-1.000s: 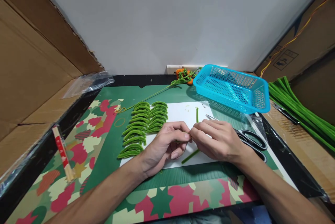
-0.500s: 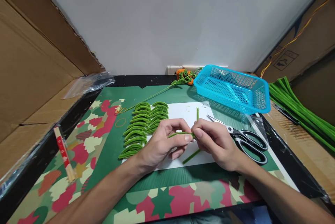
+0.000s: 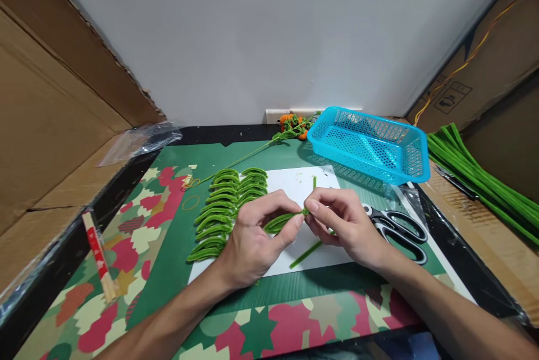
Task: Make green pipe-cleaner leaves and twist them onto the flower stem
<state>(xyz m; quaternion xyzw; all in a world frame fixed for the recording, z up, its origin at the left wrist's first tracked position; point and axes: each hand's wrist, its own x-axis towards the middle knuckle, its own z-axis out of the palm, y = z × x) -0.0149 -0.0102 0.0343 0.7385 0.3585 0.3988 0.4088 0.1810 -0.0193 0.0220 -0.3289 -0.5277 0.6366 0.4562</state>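
Note:
Between my hands is a green pipe cleaner (image 3: pixel 278 222), bent into a narrow leaf-like loop. My left hand (image 3: pixel 263 233) pinches it near its right end with thumb and forefinger. My right hand (image 3: pixel 343 222) grips the same end, its thumb and fingers pressed together at the tip. Under the hands lies a white sheet of paper (image 3: pixel 290 180). A straight green pipe cleaner piece (image 3: pixel 305 254) rests on it, partly hidden by my right hand. Left of my hands, two columns of curved green pipe cleaner leaves (image 3: pixel 214 219) are laid out.
Black-handled scissors (image 3: pixel 404 231) lie right of my right hand, blades hidden behind it. A blue basket (image 3: pixel 366 149) stands at the back right, beside orange flowers (image 3: pixel 290 121). Long green pipe cleaners (image 3: pixel 480 180) lie at the far right, and a chopstick packet (image 3: pixel 99 253) at the left.
The pipe cleaner in my hands now shows as an open loop rather than a thin strip. My left hand has turned slightly, and my right hand covers the scissor blades. The view has shifted slightly.

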